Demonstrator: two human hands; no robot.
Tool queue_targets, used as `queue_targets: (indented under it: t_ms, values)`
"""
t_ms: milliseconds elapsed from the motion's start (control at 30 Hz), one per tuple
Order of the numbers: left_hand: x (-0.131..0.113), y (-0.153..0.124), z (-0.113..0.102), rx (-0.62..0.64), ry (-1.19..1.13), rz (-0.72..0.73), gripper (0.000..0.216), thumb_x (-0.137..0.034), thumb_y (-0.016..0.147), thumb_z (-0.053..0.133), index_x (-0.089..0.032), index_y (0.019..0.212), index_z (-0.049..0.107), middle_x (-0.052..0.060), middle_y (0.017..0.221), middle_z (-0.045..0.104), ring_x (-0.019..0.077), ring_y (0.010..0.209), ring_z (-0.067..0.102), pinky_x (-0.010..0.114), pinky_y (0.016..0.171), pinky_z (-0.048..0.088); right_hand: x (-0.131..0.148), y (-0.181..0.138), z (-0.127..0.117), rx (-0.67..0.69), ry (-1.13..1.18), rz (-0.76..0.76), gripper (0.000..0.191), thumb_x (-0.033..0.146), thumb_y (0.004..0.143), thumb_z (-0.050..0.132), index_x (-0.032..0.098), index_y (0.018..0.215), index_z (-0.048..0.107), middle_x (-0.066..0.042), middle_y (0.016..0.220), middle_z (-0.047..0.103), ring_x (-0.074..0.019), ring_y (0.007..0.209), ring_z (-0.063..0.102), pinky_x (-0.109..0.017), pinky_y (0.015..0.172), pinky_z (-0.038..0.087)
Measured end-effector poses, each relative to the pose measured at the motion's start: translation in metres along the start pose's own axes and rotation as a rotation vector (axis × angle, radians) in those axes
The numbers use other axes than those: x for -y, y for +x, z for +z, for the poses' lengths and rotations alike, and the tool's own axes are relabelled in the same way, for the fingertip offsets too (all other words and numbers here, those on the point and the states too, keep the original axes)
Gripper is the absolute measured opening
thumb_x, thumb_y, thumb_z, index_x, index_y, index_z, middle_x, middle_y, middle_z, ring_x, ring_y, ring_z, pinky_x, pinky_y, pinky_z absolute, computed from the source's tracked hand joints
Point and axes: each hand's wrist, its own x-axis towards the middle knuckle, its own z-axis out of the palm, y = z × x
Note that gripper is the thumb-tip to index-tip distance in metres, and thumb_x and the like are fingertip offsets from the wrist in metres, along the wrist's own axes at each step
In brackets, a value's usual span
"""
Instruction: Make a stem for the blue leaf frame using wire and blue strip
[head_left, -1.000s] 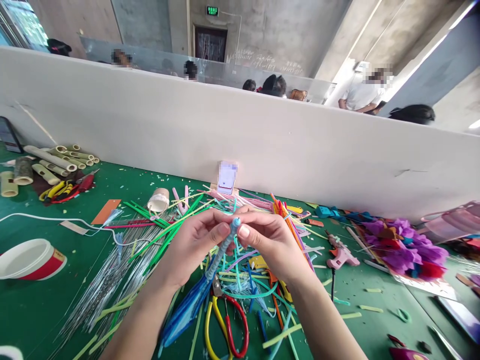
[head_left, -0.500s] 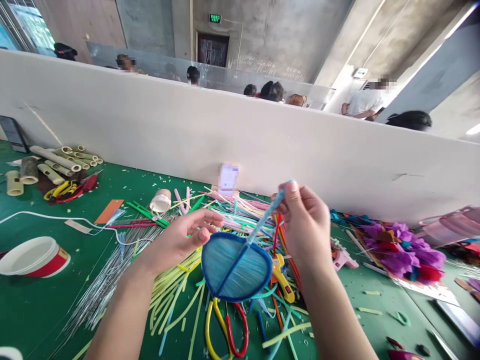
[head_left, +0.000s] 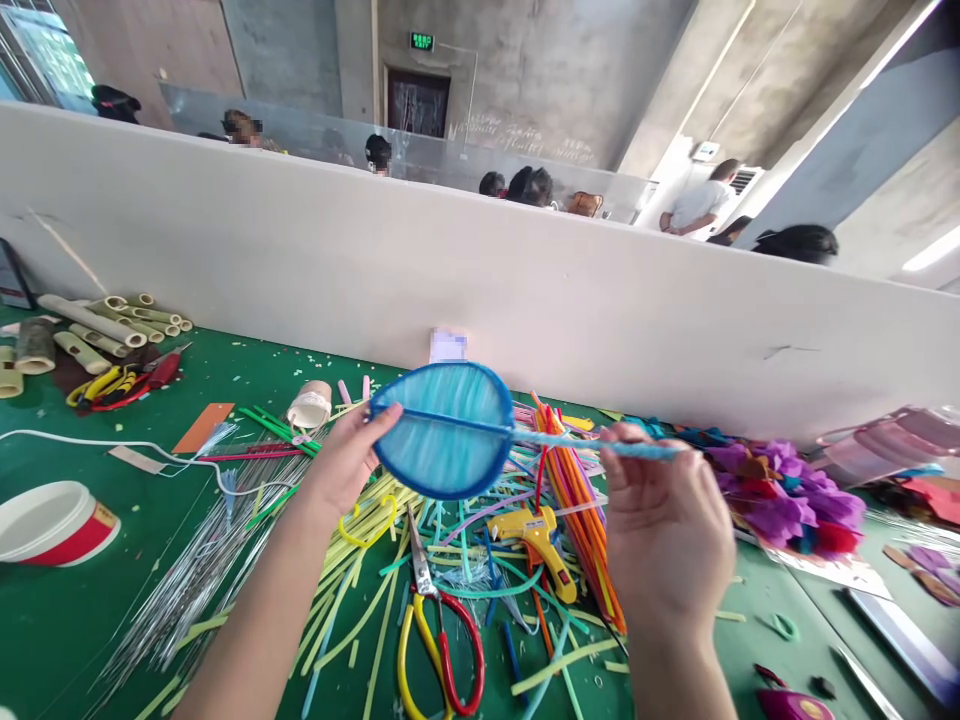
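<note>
A blue leaf-shaped piece (head_left: pixel 442 455), translucent with a dark blue rim and midrib, is held level above the table. My left hand (head_left: pixel 349 455) pinches its pointed tip between thumb and fingers. From its rounded end runs a light blue stem, which my right hand (head_left: pixel 671 530) grips near the far end. Beneath the leaf lie scissors (head_left: pixel 435 620) with one yellow and one red handle. A yellow glue gun (head_left: pixel 538 540) rests to their right, among pale yellow strips (head_left: pixel 330 590) and orange stems (head_left: pixel 581 520).
Thin metal wires (head_left: pixel 195 560) and a paper cup (head_left: pixel 64 525) lie at left, with bamboo tubes (head_left: pixel 105 330) and pliers (head_left: pixel 150 375) behind. Purple fabric petals (head_left: pixel 795 490) are at right. A white partition (head_left: pixel 300 270) bounds the table; people sit beyond it.
The leaf has swung from hanging tip-down to lying sideways and moved up. My left hand now grips its tip; my right hand has moved right and down with the stem.
</note>
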Motion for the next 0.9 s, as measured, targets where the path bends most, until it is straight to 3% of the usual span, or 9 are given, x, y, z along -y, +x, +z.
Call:
queue_targets:
  t_ms: [100, 233, 333, 433, 533, 667, 800, 900]
  values:
    - [-0.003, 0.007, -0.006, -0.212, -0.07, 0.096, 0.036, -0.037, 0.073, 0.084, -0.02, 0.102, 0.07, 0.006, 0.097, 0.077, 0.0223, 0.09, 0.073, 0.032, 0.08, 0.061, -0.011, -0.021, -0.029, 0.161, -0.093, 0.241, 0.018, 0.035, 0.084, 0.076, 0.02, 0.087, 0.066, -0.003, 0.092, 0.077, -0.0176, 0.091, 0.074, -0.029, 0.084, 0.06]
    - [-0.01, 0.009, -0.019, -0.332, -0.007, 0.098, 0.043, -0.04, 0.065, 0.088, -0.02, 0.099, 0.072, 0.003, 0.085, 0.076, 0.0226, 0.08, 0.073, 0.033, 0.074, 0.06, -0.015, -0.044, -0.064, 0.55, -0.391, 0.607, 0.026, 0.043, 0.084, 0.075, 0.019, 0.09, 0.066, -0.007, 0.09, 0.078, -0.0198, 0.085, 0.073, -0.03, 0.079, 0.056]
    - [-0.013, 0.006, -0.018, -0.316, 0.062, 0.096, 0.041, -0.039, 0.059, 0.091, -0.019, 0.089, 0.071, 0.0, 0.075, 0.072, 0.0192, 0.068, 0.069, 0.028, 0.063, 0.058, -0.018, -0.057, -0.074, 0.869, -0.62, 0.738, 0.035, 0.05, 0.084, 0.073, 0.021, 0.103, 0.066, -0.005, 0.085, 0.077, -0.019, 0.078, 0.069, -0.028, 0.07, 0.052]
    - [-0.013, 0.001, -0.01, -0.22, 0.12, 0.104, 0.037, -0.035, 0.057, 0.093, -0.019, 0.081, 0.07, -0.002, 0.072, 0.071, 0.0154, 0.063, 0.067, 0.023, 0.057, 0.054, -0.027, -0.067, -0.07, 1.022, -0.749, 0.761, 0.043, 0.056, 0.088, 0.066, 0.023, 0.116, 0.065, -0.004, 0.086, 0.077, -0.0188, 0.077, 0.068, -0.027, 0.067, 0.049]
    - [-0.011, -0.003, -0.004, -0.142, 0.168, 0.042, 0.036, -0.035, 0.057, 0.093, -0.018, 0.081, 0.072, -0.001, 0.073, 0.073, 0.0159, 0.064, 0.067, 0.024, 0.059, 0.054, -0.043, -0.077, -0.058, 1.0, -0.606, 0.784, 0.044, 0.058, 0.094, 0.056, 0.02, 0.112, 0.064, -0.008, 0.091, 0.077, -0.0191, 0.08, 0.069, -0.028, 0.07, 0.049]
    - [-0.006, -0.006, -0.001, -0.043, 0.205, -0.014, 0.038, -0.035, 0.06, 0.091, -0.018, 0.09, 0.074, 0.002, 0.083, 0.076, 0.0177, 0.069, 0.068, 0.028, 0.068, 0.056, -0.062, -0.091, -0.043, 0.797, -0.368, 0.792, 0.042, 0.057, 0.088, 0.065, 0.018, 0.104, 0.062, -0.005, 0.082, 0.073, -0.0186, 0.077, 0.07, -0.029, 0.073, 0.052]
    - [0.001, -0.007, 0.004, 0.045, 0.287, -0.012, 0.033, -0.035, 0.066, 0.088, -0.02, 0.093, 0.073, 0.002, 0.088, 0.077, 0.0195, 0.075, 0.069, 0.029, 0.072, 0.054, -0.073, -0.107, -0.031, 0.674, -0.315, 0.745, 0.038, 0.054, 0.087, 0.068, 0.017, 0.085, 0.061, -0.002, 0.071, 0.068, -0.0139, 0.06, 0.063, -0.025, 0.058, 0.048]
    - [0.002, -0.01, 0.009, 0.042, 0.35, -0.006, 0.038, -0.039, 0.069, 0.086, -0.02, 0.099, 0.072, 0.004, 0.093, 0.077, 0.0224, 0.083, 0.07, 0.031, 0.075, 0.054, -0.076, -0.117, -0.025, 0.545, -0.29, 0.747, 0.044, 0.058, 0.085, 0.068, 0.017, 0.073, 0.055, 0.001, 0.062, 0.063, -0.0106, 0.048, 0.056, -0.021, 0.045, 0.041]
